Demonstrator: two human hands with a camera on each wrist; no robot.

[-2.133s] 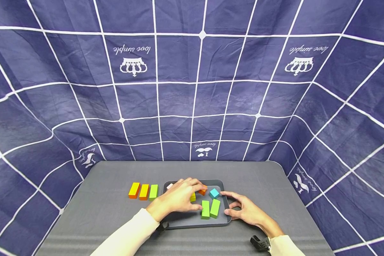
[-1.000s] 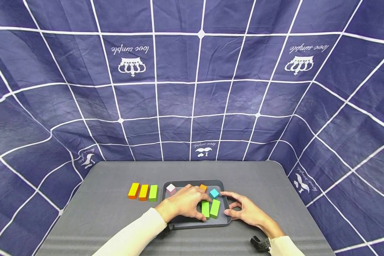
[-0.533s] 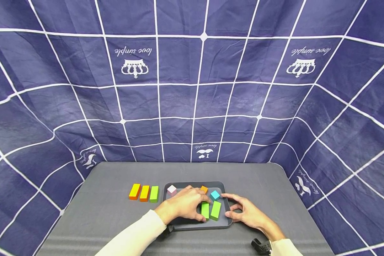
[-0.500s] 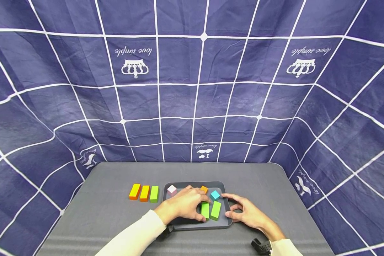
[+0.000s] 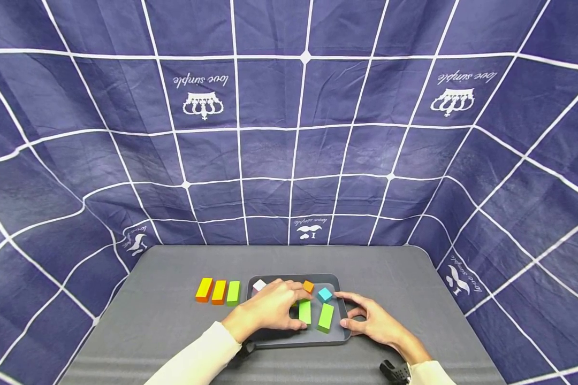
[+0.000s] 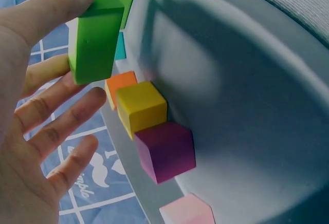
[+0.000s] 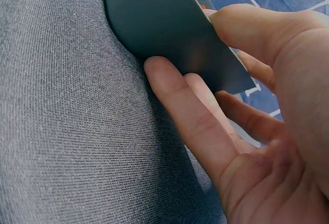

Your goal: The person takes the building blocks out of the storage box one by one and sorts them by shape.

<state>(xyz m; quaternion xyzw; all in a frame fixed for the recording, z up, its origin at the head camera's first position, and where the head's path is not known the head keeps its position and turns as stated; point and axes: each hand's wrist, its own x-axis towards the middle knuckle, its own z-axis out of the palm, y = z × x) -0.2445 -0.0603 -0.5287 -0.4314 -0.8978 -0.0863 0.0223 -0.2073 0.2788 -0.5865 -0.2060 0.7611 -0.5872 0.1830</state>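
Observation:
My left hand (image 5: 274, 306) pinches an upright-looking green block (image 6: 96, 41) between thumb and fingers, inside the grey tray (image 5: 313, 342). To its right lies a second green block (image 5: 325, 318), slightly turned. Along the tray's far side are a pink cube (image 6: 187, 211), a purple cube (image 6: 165, 152), a yellow cube (image 6: 141, 106), an orange cube (image 5: 308, 287) and a teal cube (image 5: 325, 294). In the head view my left hand covers the purple cube and most of the yellow one. At the tray's right rim, my right hand (image 5: 373, 318) touches the outer wall with extended fingers.
Left of the tray, two yellow-and-orange blocks (image 5: 204, 289) and another green block (image 5: 233, 293) stand in a row on the grey table (image 5: 164, 331). A blue gridded cloth (image 5: 270, 155) hangs behind the table and along both sides.
My left hand came over from the far-side cubes to the left green block, took hold of it, and has shifted it left, widening the gap between the green blocks. My right hand stays put.

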